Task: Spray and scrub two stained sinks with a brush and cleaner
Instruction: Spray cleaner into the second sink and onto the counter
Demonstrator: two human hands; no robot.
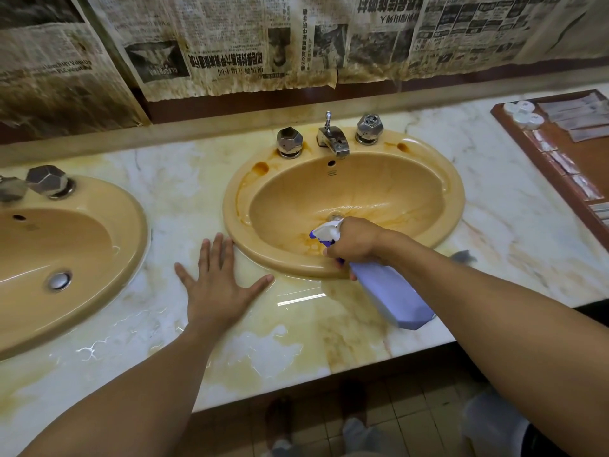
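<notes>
Found the spray bottle (392, 291) in the grip of the right hand (354, 244), fingers curled round the neck and trigger, above the front rim of the right sink (454, 192). Noted the bottle's long axis running from the nozzle (321, 234), inside the bowl and aimed leftward, back to the base near the front edge of the worktop (164, 179). Placed the drain (336, 215) just behind the nozzle, toward the tap (333, 140). Placed orange staining on the bowl's near slope, ahead of and below the nozzle, and more along the left rim.

Recorded the left hand (219, 291) flat on the worktop, fingers straight and spread, holding nothing, fingertips just beside the sink's front-left rim. Located the left sink (131, 225) at the worktop's left edge, well apart from the nozzle and nearer the left hand than the right.

Judged the step in hand as spraying of the right sink, with scrubbing not yet begun. Could not confirm a brush: saw only a blurred grey-blue shape (463, 257) on the worktop behind the right forearm. Logged a brown tray (560, 166) with sachets toward the far right corner.
</notes>
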